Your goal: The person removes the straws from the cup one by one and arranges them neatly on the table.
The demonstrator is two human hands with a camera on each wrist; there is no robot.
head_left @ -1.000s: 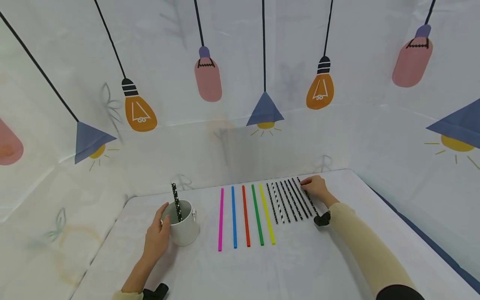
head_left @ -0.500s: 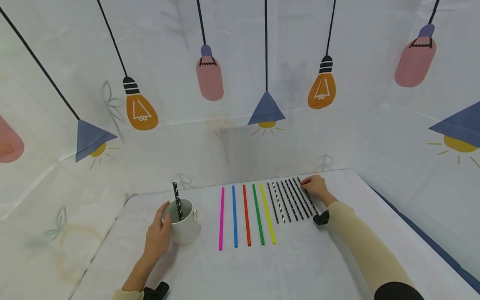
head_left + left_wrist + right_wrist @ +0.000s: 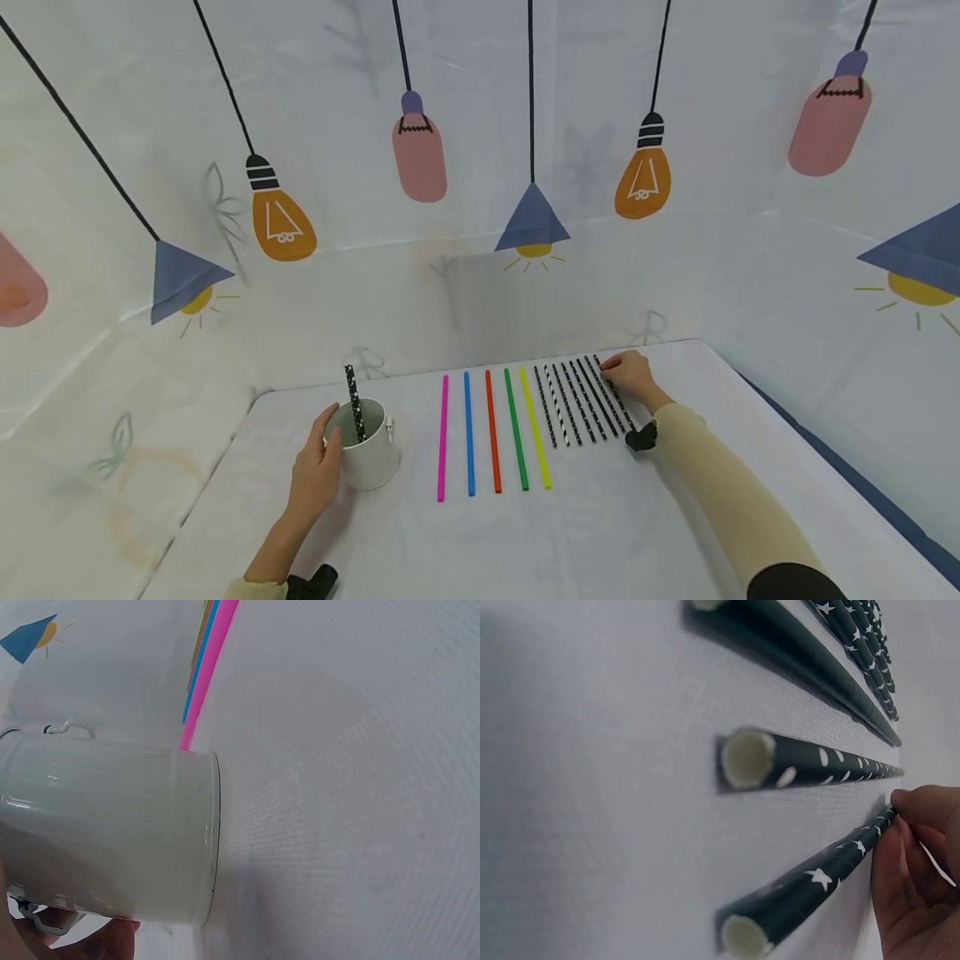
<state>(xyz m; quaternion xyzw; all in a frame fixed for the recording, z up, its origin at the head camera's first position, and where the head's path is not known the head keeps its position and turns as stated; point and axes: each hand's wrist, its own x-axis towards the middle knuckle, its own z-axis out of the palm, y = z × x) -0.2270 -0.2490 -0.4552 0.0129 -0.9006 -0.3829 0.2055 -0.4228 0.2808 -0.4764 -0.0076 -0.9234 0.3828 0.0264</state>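
On the left of the table my left hand (image 3: 315, 471) holds a small white metal bucket (image 3: 371, 462) by its side, fingers up at the rim. One black-and-white patterned paper straw (image 3: 352, 396) leans upright in that bucket. In the left wrist view the bucket (image 3: 112, 825) fills the left side, with small loop handles. My right hand (image 3: 633, 377) is at the far end of the rightmost straw in a row of black-and-white patterned straws (image 3: 573, 400). The right wrist view shows thumb and fingers pinching this star-printed black straw (image 3: 817, 881), which lies along the table.
Between bucket and patterned row lie single straws: pink (image 3: 442, 437), blue (image 3: 468, 433), red (image 3: 492, 429), green (image 3: 516, 429) and yellow (image 3: 535, 429). A white cloth covers the table (image 3: 487, 550). Behind it hangs a white sheet (image 3: 465, 292) printed with lamps.
Both hands, the bucket and the straws keep their places; only the head view shifts very slightly.
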